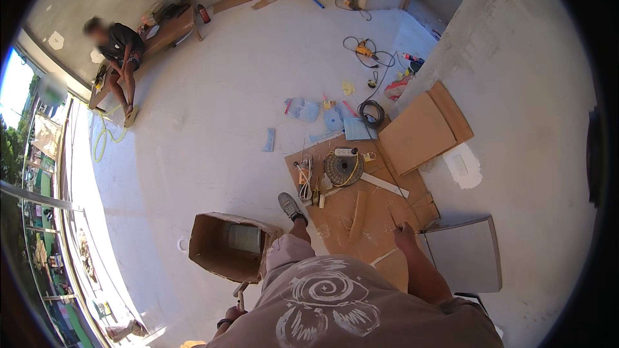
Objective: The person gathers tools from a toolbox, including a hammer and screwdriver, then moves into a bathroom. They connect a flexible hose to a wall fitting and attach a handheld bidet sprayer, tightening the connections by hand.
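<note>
- Brown shirt with a white brushed spiral print fills the foreground at 6 o'clock.
- Left hand, at 7 o'clock, has its grip closed around a hammer-like tool; the long axis runs roughly 6 to 12, head toward 12.
- Right hand, between 4 and 5 o'clock, has its grip curled around a thin, dark, rod-like piece, tip slanting toward 11; its kind is too small to tell.
- Flat brown cardboard, creased and littered with pale scraps, lies just beyond the right hand, bearing a round, ribbed cable reel.
- Open-topped cardboard box, rough-edged, stands near the left hand.
- Smooth grey carton lies at 4 o'clock.
</note>
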Tool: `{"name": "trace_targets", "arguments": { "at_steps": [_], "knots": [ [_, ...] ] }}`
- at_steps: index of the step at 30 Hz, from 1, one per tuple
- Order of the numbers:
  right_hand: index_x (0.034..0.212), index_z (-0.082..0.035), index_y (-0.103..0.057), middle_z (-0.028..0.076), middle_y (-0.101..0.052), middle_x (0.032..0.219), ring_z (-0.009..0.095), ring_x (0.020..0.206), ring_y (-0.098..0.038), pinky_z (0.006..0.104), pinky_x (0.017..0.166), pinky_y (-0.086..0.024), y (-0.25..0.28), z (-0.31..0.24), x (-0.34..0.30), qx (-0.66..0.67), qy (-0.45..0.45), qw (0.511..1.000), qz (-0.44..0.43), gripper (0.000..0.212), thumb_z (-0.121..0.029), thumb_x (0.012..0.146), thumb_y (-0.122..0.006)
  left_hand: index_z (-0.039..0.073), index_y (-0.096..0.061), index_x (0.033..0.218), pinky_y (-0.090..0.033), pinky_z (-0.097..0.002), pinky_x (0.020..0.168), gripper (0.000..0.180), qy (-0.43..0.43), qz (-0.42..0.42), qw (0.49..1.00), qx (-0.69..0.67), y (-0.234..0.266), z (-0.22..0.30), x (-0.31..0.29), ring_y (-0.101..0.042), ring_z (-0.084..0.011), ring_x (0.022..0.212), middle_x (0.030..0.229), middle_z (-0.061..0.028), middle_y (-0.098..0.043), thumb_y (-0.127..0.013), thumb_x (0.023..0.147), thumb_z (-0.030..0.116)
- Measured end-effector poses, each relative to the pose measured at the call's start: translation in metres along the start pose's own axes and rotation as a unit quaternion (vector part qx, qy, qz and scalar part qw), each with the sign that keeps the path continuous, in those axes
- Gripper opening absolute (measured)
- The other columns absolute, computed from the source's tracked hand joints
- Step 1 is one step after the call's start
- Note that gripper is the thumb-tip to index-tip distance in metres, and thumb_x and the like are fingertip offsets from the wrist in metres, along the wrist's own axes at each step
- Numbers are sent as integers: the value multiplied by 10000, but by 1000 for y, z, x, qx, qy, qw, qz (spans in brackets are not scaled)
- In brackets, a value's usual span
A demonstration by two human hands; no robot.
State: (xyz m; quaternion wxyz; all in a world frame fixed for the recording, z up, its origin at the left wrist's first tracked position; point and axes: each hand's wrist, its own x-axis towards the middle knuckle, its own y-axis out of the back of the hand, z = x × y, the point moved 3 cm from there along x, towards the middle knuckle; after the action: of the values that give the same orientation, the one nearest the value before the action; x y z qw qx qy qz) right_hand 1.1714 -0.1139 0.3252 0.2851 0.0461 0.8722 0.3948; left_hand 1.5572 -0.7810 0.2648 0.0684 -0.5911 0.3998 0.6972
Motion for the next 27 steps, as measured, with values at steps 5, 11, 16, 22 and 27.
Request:
{"name": "trace_targets", "arguments": {
  "at_steps": [5, 11, 16, 22, 27],
  "knots": [
    [1011, 29, -687, 228, -707, 947, 363, 875, -695, 453, 787, -531, -24, -13, 36, -157, -1, 985, -69, 253, -192, 896, -644, 3, -732, 992, -562, -455, 813, 448, -5, -26, 1000, 9, 138, 75, 50, -719, -350, 930, 964, -204, -745, -714, 772, 392],
    [983, 36, -625, 184, -676, 824, 270, 675, -691, 411, 617, -552, -50, -85, 87, -109, -68, 990, -54, 259, -210, 937, -692, -3, -706, 883, -562, -397, 666, 277, -32, 70, 990, -121, 373, 225, 64, -716, -247, 720, 802, -135, -735, -761, 759, 239],
    [988, 13, -632, 170, -675, 844, 274, 734, -699, 392, 634, -547, -69, -184, 183, -19, -145, 985, -89, 237, -203, 920, -703, 10, -652, 908, -543, -453, 721, 285, -115, 156, 967, -165, 524, 327, 123, -692, -340, 770, 806, -168, -707, -759, 734, 209],
    [1006, 33, -660, 220, -701, 860, 323, 783, -726, 423, 735, -577, -125, -294, 362, -195, 41, 966, -166, 277, -221, 898, -683, 3, -653, 896, -550, -451, 731, 319, -110, 193, 968, -115, 639, 442, 173, -693, -347, 782, 832, -175, -708, -770, 700, 226],
    [1063, 23, -713, 264, -685, 1102, 411, 1060, -664, 485, 925, -513, -112, -416, 501, -170, 25, 967, -189, 333, -252, 922, -591, 8, -697, 901, -559, -443, 753, 372, -3, 87, 996, 3, 684, 525, 199, -713, -339, 834, 879, -190, -728, -774, 696, 309]
  ]
}}
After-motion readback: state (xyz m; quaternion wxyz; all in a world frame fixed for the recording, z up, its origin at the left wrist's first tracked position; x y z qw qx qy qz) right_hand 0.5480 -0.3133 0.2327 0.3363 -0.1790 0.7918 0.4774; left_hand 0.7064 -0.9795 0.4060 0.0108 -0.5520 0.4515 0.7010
